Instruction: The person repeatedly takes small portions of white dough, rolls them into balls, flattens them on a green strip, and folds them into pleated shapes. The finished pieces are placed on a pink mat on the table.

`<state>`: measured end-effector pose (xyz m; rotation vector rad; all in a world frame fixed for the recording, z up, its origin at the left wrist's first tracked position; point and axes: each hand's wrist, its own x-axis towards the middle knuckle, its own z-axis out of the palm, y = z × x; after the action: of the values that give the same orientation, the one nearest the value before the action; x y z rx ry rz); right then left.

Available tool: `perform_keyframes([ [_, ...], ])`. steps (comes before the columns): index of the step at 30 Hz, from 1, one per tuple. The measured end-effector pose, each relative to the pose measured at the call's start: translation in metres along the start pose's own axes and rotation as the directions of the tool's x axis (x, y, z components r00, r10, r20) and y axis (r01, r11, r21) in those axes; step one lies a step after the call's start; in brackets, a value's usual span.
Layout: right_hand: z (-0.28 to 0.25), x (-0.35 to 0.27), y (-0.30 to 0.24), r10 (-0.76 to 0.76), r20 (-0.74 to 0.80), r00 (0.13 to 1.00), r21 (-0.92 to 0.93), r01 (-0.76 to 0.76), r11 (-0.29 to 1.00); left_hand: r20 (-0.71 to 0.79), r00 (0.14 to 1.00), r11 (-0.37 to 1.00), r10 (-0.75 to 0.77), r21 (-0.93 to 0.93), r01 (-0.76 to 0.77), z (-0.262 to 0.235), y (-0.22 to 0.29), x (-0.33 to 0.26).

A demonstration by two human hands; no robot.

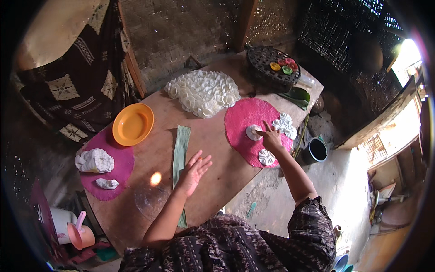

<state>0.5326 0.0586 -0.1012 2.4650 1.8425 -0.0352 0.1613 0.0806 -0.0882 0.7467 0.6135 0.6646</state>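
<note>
- Patterned dark skirt (pixel 253 247) fills the bottom edge, closest to the lens.
- Left hand (pixel 194 170): flat, fingers spread wide, grip on nothing; palm resting on the green leaf strip (pixel 181 149) mid-table.
- Right hand (pixel 271 137): fingers loose, fingertip pressing a white pleated dough round (pixel 253 132) lying on the pink round mat (pixel 251 129); nothing gripped.
- More rounds on that mat: cluster (pixel 284 124) just beyond the hand, single one (pixel 266 157) near the mat's front edge.
- Doing it well, my guess: light fingertip press only, keep the pleats from flattening, other hand steadies.
- Edges: pink mat overhangs the table (pixel 217 181) right edge; front round sits close to the drop.
- Open room: bare wood between leaf strip and mat; pile of white rounds (pixel 204 93) behind, orange plate (pixel 132 124) far left.
</note>
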Motion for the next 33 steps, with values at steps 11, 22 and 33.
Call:
perform_keyframes([
  [11,-0.065,-0.068,-0.11,-0.29,-0.203,0.935,0.315,0.343,0.885,0.023,0.998,0.929,-0.058,-0.364,0.062,0.028,-0.009,0.049],
  [22,-0.054,-0.108,-0.164,-0.534,-0.239,0.811,-0.14,0.515,0.845,-0.058,0.998,0.921,-0.01,-0.389,-0.013,0.017,-0.001,0.014],
  [33,-0.057,-0.07,-0.169,-0.445,0.154,0.882,0.934,-0.277,-0.226,0.062,0.998,0.886,0.02,-0.464,0.011,-0.036,0.014,-0.029],
])
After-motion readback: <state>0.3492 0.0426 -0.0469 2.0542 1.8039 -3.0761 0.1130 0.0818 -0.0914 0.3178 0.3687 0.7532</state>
